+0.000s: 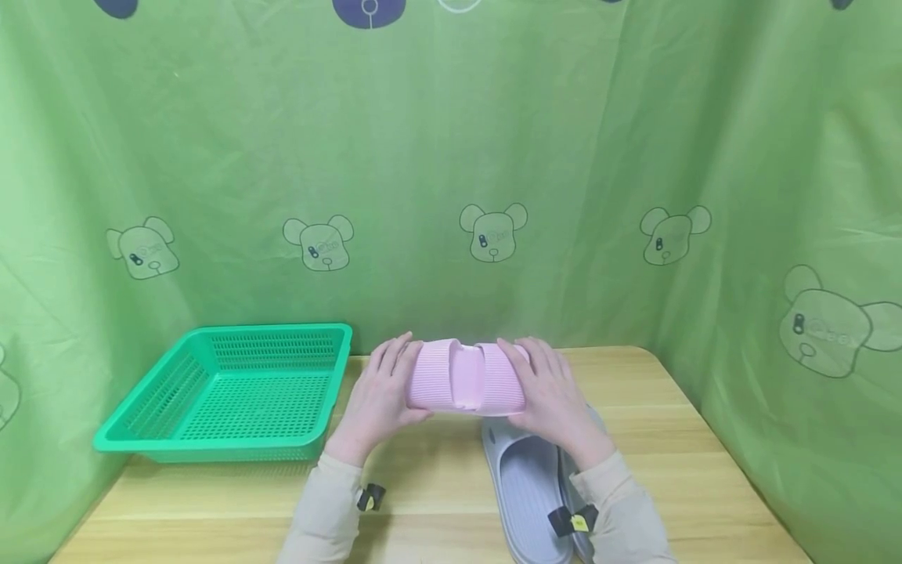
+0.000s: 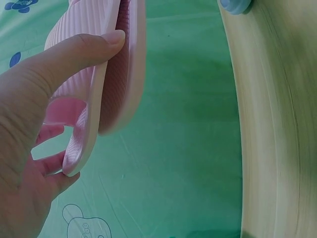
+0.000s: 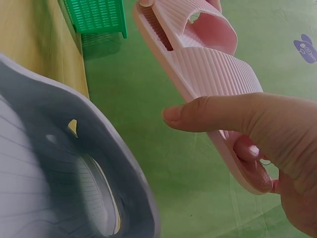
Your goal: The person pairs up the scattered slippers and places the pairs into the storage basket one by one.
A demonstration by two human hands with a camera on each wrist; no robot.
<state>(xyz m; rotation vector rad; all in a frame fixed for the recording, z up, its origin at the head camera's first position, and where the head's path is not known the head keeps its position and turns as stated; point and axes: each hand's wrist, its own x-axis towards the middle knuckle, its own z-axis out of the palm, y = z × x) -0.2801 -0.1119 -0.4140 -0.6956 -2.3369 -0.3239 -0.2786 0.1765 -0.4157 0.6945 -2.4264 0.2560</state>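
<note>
A pair of ribbed pink slippers point(image 1: 431, 377) is held up over the table between both hands, the two overlapping lengthwise. My left hand point(image 1: 380, 390) grips the left end; in the left wrist view its thumb point(image 2: 91, 49) lies along the sole edges and the fingertips curl round the tip. On the right end my right hand point(image 1: 553, 395) holds the other slipper point(image 3: 213, 69), thumb at the sole's edge and fingers inside the open end. Below the right hand, a pair of grey slippers point(image 1: 530, 489) lies on the table, partly hidden by the right forearm.
To the left stands a green plastic basket point(image 1: 247, 444) with perforated walls and floor. The wooden table point(image 1: 430, 501) has a green curtain point(image 1: 423, 157) with bear faces behind it and at both sides.
</note>
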